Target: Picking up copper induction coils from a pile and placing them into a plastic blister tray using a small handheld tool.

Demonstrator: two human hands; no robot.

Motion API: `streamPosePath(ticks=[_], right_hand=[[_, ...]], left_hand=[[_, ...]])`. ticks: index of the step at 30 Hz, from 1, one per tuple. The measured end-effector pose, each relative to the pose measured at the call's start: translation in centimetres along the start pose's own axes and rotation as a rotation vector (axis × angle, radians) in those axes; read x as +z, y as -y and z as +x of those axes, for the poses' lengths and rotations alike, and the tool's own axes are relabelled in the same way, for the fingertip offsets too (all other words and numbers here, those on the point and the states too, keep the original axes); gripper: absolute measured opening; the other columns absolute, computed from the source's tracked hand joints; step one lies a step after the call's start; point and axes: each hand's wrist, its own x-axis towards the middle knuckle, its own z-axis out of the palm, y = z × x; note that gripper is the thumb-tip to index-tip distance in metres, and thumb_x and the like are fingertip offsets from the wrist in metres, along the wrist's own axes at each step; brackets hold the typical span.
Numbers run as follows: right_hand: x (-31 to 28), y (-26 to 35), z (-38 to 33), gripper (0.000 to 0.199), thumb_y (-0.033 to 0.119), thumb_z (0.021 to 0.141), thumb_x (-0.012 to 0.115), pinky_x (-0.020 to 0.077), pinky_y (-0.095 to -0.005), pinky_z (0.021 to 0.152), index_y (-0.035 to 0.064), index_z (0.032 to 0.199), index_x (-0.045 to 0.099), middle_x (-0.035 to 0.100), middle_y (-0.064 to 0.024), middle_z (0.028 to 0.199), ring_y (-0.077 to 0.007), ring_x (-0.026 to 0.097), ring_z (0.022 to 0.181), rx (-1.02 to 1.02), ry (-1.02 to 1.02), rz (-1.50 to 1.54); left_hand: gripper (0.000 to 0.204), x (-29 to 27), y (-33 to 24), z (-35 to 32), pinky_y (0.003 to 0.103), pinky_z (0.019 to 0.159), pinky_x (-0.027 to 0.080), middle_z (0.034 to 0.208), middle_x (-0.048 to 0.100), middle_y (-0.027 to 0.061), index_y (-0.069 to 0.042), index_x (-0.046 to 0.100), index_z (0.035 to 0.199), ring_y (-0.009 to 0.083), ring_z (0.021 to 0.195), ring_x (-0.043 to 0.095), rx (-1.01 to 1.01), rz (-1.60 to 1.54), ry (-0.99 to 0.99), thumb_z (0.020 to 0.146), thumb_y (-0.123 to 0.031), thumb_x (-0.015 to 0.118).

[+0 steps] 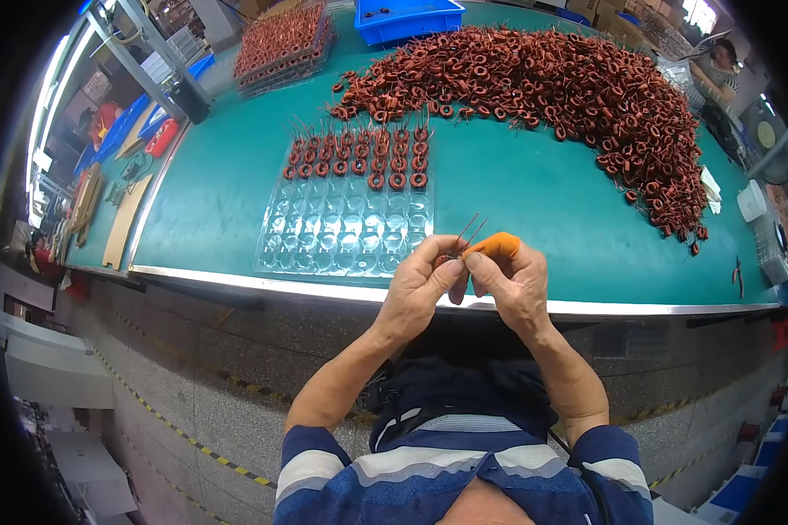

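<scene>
Just above the table's front edge, my left hand [414, 296] pinches a copper-wound toroidal coil [444, 260] between thumb and fingers. Two thin wire leads stick up from the coil. My right hand [518, 282], with an orange finger cot [499, 245] on its index finger, meets the left at the same coil, thumb and index finger pressed together; the exact contact is partly hidden. To the left lies a clear plastic tray [324, 255] with round pockets. Similar coils [359, 150] stand in its far rows, leads upward; its nearer rows hold none.
A big heap of coils [552, 79] curves over the table's far and right side. Behind the tray are stacked filled trays [280, 48] and a blue bin [409, 22]. Pliers [738, 278] lie at the right edge. Another person [718, 70] sits at the far right.
</scene>
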Motion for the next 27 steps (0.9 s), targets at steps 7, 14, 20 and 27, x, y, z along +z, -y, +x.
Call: streamPosePath(ticks=[7, 14, 20, 27], right_hand=[[-0.3, -0.4, -0.5, 0.020, 0.019, 0.092, 0.066, 0.0426, -0.0199, 0.053, -0.0005, 0.095, 0.063, 0.061, -0.0007, 0.072, -0.0054, 0.053, 0.059, 0.007, -0.184, 0.094], [-1.8, -0.7, 0.4, 0.031, 0.025, 0.093, 0.064, 0.0443, -0.0223, 0.064, 0.0005, 0.113, 0.063, 0.060, -0.0017, 0.083, -0.0083, 0.056, 0.072, 0.039, -0.083, 0.232], [-3.7, -0.9, 0.3, 0.034, 0.029, 0.093, 0.064, 0.0480, -0.0258, 0.074, -0.0009, 0.109, 0.066, 0.063, -0.0044, 0.092, -0.0124, 0.059, 0.081, 0.022, 0.078, 0.205], [-4.2, 0.5, 0.0, 0.030, 0.027, 0.093, 0.064, 0.0503, -0.0273, 0.079, -0.0025, 0.099, 0.069, 0.065, -0.0057, 0.090, -0.0136, 0.061, 0.085, 0.028, 0.245, 0.087]], left_hand=[[0.023, 1.4, 0.7, -0.2, 0.021, 0.057, 0.042, 0.071, 0.052, 0.0007, 0.002, 0.054, 0.112, 0.0075, 0.059, 0.050, 0.030, -0.132, -0.137, 0.100, -0.017, 0.050], [0.030, 0.7, -0.3, -0.3, 0.023, 0.051, 0.036, 0.067, 0.046, 0.0015, 0.003, 0.053, 0.109, 0.0093, 0.057, 0.043, -0.087, -0.223, 0.027, 0.099, -0.025, 0.052], [0.026, -0.1, -0.7, -0.2, 0.023, 0.050, 0.037, 0.064, 0.043, -0.0002, 0.002, 0.055, 0.103, 0.0079, 0.057, 0.040, -0.186, -0.322, 0.102, 0.099, -0.024, 0.050], [0.025, -0.6, -0.7, -0.2, 0.022, 0.048, 0.033, 0.063, 0.043, -0.0014, 0.000, 0.055, 0.097, 0.0072, 0.054, 0.039, -0.276, -0.286, 0.266, 0.098, -0.026, 0.053]])
